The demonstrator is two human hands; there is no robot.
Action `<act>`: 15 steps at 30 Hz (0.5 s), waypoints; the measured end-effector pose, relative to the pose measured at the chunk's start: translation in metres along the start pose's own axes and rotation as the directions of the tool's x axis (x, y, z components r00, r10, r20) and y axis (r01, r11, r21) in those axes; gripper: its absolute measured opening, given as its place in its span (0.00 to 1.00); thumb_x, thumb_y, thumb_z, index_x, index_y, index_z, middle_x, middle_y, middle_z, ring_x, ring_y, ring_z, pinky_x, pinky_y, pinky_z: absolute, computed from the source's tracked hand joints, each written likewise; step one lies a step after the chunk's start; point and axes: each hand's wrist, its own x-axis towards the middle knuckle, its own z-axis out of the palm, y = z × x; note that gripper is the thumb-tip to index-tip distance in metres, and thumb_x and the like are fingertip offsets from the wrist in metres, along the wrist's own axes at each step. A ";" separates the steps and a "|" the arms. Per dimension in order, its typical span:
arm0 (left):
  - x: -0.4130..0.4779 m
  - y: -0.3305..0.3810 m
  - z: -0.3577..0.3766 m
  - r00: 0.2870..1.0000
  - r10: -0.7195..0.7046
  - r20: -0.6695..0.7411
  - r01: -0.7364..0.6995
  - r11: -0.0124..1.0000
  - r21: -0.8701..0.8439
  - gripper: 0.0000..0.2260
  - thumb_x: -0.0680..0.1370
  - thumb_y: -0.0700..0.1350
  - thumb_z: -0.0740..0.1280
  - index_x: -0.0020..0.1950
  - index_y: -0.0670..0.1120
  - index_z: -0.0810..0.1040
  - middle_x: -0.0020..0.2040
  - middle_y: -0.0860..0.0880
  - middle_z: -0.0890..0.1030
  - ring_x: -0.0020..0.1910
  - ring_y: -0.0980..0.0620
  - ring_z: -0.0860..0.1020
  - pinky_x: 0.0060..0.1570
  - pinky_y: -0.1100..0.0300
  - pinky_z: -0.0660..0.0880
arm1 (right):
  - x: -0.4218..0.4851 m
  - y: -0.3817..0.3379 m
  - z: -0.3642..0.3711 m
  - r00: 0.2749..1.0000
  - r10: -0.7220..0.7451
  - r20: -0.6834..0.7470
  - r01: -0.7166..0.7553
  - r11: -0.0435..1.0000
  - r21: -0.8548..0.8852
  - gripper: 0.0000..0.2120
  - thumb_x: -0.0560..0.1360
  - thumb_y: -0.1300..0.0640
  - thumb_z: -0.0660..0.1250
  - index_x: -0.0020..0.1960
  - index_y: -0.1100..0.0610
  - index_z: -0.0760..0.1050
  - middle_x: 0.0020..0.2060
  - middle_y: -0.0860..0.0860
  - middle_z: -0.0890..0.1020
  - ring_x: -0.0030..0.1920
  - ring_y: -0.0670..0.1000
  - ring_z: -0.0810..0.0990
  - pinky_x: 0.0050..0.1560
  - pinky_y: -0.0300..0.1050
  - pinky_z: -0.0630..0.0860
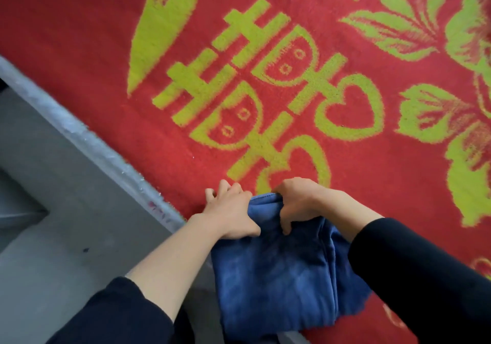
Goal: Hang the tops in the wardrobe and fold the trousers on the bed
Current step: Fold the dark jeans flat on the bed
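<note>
A pair of blue denim trousers [279,277] lies bunched at the near edge of the bed, partly hanging over it. My left hand [228,210] holds the top edge of the denim at its left, thumb on the cloth and fingers stretched onto the blanket. My right hand [297,202] grips the same edge at its right, fingers curled into the fabric. Both black sleeves are pushed up the forearms. No tops and no wardrobe are in view.
The bed is covered by a red blanket [79,24] with a yellow-green character and leaf pattern. Its pale edge [79,128] runs diagonally from upper left to bottom centre. Grey floor [39,210] lies to the left of the bed.
</note>
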 end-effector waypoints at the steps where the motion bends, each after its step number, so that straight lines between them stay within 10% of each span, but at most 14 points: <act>1: -0.008 -0.007 0.004 1.000 0.015 -0.019 -0.016 1.000 -0.025 0.19 0.65 0.55 0.68 0.52 0.50 0.72 0.51 0.51 0.67 0.56 0.47 0.60 0.52 0.50 0.60 | -0.004 -0.007 0.000 0.999 -0.032 0.002 0.032 0.999 -0.009 0.19 0.57 0.49 0.79 0.42 0.51 0.75 0.38 0.48 0.78 0.43 0.54 0.77 0.41 0.47 0.74; 7: -0.073 -0.078 0.038 0.996 0.031 -0.081 -0.050 0.969 -0.242 0.17 0.63 0.59 0.71 0.45 0.54 0.72 0.49 0.53 0.67 0.54 0.49 0.58 0.51 0.51 0.57 | -0.034 -0.101 -0.002 0.964 -0.266 -0.031 0.253 0.942 -0.221 0.17 0.57 0.47 0.76 0.36 0.50 0.69 0.31 0.47 0.74 0.33 0.51 0.72 0.30 0.44 0.68; 12: -0.164 -0.172 0.087 0.986 -0.049 -0.160 -0.039 0.861 -0.507 0.22 0.58 0.58 0.71 0.49 0.54 0.72 0.56 0.59 0.72 0.71 0.58 0.54 0.63 0.52 0.54 | -0.031 -0.229 0.028 0.918 -0.394 0.038 0.378 0.844 -0.380 0.19 0.58 0.45 0.75 0.44 0.52 0.74 0.35 0.48 0.78 0.37 0.54 0.76 0.34 0.45 0.73; 15: -0.224 -0.243 0.113 0.957 -0.168 -0.238 0.039 0.883 -0.467 0.19 0.58 0.59 0.68 0.44 0.53 0.71 0.49 0.53 0.81 0.62 0.51 0.74 0.56 0.56 0.62 | -0.020 -0.320 0.057 0.882 -0.471 0.024 0.432 0.786 -0.443 0.20 0.60 0.46 0.74 0.47 0.52 0.74 0.37 0.49 0.79 0.38 0.55 0.76 0.35 0.46 0.72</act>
